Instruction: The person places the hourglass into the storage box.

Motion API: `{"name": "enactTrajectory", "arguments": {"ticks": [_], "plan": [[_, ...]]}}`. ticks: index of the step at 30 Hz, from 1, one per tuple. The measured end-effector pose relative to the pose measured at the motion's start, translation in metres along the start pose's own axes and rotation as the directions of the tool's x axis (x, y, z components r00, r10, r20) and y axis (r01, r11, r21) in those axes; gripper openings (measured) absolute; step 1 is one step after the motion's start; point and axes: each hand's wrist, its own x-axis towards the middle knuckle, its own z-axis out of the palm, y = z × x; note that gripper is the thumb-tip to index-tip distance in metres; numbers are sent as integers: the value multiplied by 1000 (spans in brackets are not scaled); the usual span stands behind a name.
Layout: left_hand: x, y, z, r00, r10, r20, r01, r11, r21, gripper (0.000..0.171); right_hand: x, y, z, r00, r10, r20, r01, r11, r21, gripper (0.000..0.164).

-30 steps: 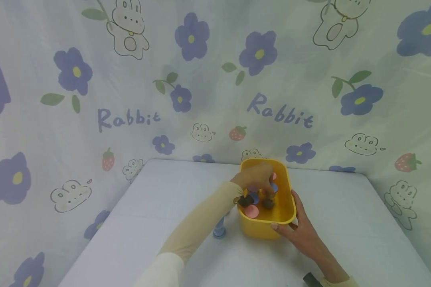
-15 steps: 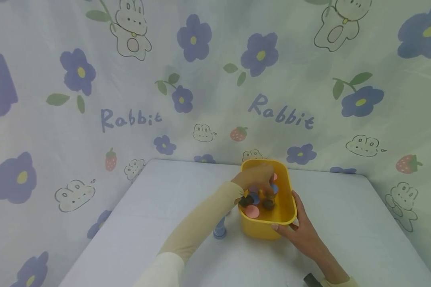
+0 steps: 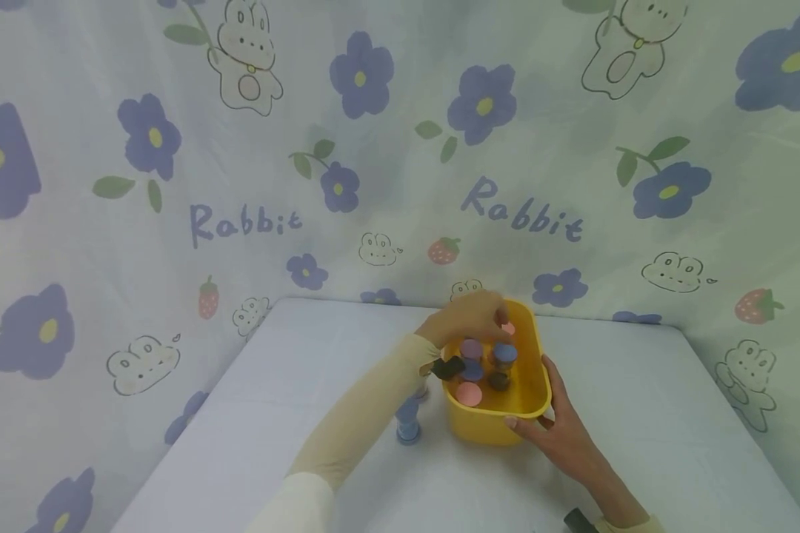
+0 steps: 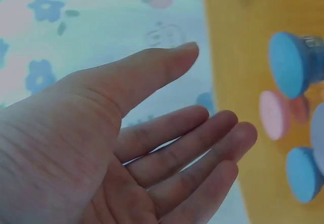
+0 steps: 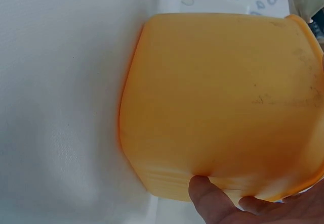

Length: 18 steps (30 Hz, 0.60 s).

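Hovering loose-fingered and holding nothing over the yellow bin, the left hand has a blue-capped piece just beyond its fingertips, liable to topple if a finger drags it, while the right hand grips the bin's near-right corner.

Smooth plastic bin, matt tabletop

A pale sheet hung behind the white surface and along both its sides. Purple flowers with yellow centres were printed across it, along with green leaves, red strawberries, outlined rabbits and the purple word "Rabbit", written twice.
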Motion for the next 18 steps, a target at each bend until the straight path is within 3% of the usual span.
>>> {"name": "enactTrajectory", "arguments": {"ticks": [6, 9, 18], "plan": [[-13, -4, -21, 999, -12, -50, 11, 1000, -17, 51, 0, -2, -1, 999, 33, -2, -33, 999, -20, 115], [-23, -11, -28, 995, 18, -94, -23, 998, -50, 51, 1, -4, -1, 999, 47, -5, -47, 998, -32, 116], [-64, -38, -31, 981, -39, -189, -6, 973, -232, 54, 1, -3, 2, 997, 83, -4, -83, 996, -24, 117]]}}
